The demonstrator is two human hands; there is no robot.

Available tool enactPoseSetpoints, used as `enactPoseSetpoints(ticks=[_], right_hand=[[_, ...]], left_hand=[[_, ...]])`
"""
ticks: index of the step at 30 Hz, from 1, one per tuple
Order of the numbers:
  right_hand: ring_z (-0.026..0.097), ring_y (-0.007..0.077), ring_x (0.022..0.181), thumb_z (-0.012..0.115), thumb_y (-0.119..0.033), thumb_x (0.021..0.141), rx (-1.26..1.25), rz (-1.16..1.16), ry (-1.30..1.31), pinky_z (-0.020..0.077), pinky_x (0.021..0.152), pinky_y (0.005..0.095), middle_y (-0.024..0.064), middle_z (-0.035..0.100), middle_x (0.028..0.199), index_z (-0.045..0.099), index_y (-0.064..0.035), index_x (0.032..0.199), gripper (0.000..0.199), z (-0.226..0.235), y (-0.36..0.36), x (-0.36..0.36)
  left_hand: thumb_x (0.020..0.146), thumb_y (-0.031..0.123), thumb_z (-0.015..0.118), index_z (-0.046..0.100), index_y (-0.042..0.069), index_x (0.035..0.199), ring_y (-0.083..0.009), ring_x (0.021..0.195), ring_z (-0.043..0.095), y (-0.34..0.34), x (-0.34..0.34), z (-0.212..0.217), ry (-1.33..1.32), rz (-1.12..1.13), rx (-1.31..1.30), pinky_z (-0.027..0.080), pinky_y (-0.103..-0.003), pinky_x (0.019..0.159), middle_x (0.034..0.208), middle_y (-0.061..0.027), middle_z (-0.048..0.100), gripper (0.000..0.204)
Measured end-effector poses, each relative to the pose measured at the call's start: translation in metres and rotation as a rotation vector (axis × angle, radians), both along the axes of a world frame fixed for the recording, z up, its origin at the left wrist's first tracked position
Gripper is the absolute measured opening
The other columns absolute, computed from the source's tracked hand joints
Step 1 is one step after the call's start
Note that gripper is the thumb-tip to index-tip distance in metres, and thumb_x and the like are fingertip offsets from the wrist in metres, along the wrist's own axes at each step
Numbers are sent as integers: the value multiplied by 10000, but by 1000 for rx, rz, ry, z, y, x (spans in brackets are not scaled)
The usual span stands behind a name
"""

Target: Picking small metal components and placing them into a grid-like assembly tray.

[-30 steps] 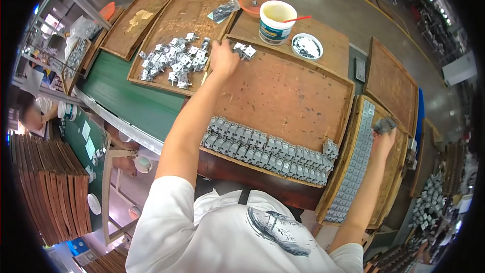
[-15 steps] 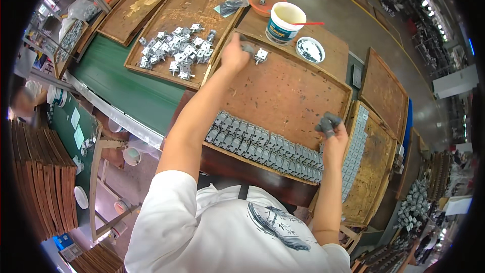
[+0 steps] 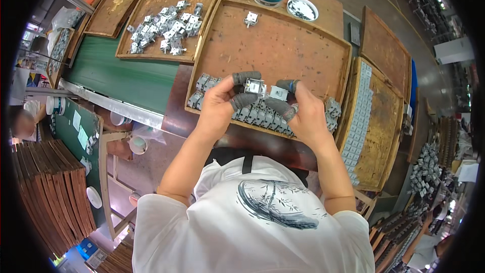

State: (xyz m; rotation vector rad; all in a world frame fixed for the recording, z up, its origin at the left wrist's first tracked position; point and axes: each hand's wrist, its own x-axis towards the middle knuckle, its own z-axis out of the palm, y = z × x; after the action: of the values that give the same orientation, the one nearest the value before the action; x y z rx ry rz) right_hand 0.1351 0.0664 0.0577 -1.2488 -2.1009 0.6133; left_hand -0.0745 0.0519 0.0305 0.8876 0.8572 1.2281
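From the head view, our left hand (image 3: pixel 222 103) pinches one grey part (image 3: pixel 255 87) and our right hand (image 3: pixel 303 114) another (image 3: pixel 278 92), just above the row (image 3: pixel 262 114) along the tray's (image 3: pixel 275 45) near edge. The row looks nearly full; loose parts (image 3: pixel 164 28) wait left of the tray.

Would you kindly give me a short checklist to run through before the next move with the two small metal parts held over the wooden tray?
1. Left hand grips a small metal part between grey-capped fingertips: ok.
2. Right hand holds a second part close beside the first: ok.
3. Whether the two parts are touching or joined: cannot tell.
4. Row of finished parts along the near edge of the wooden tray directly under the hands: ok.
5. Bare tray surface beyond the row: ok, only one loose part lies there.
6. Supply heap of parts on the left tray within view: ok.
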Motion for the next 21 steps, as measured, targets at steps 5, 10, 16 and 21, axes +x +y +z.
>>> enactPoseSetpoints(ticks=[5,10,16,21], right_hand=[[634,308,765,737,-121,788,76,60,3,505,646,356,150,623,879,615,2,1034,301,5,-9,-8],[589,416,845,658,4,674,84,57,-162,491,710,432,200,589,954,585,20,962,297,6,-23,3],[548,461,849,613,-36,820,156,-44,-175,443,709,475,230,543,950,551,34,978,184,-27,-47,13],[511,465,787,608,-40,838,85,-83,-79,420,662,479,225,509,900,493,58,907,167,-28,-52,-14]], left_hand=[[868,-25,647,618,20,1227,-108,1034,582,-18,1,8,97,-27,108,476,-247,887,1100,-12,606,363],[776,-33,578,588,-35,1041,-340,954,544,-41,18,-7,703,89,326,456,-369,874,1002,-172,552,265],[702,-75,507,502,-8,1168,-411,1060,457,-47,59,-30,495,75,361,412,-428,896,1056,-204,444,471],[635,-81,593,438,5,1199,-422,1055,419,-60,58,-24,721,210,433,402,-447,892,1130,-216,388,591]])
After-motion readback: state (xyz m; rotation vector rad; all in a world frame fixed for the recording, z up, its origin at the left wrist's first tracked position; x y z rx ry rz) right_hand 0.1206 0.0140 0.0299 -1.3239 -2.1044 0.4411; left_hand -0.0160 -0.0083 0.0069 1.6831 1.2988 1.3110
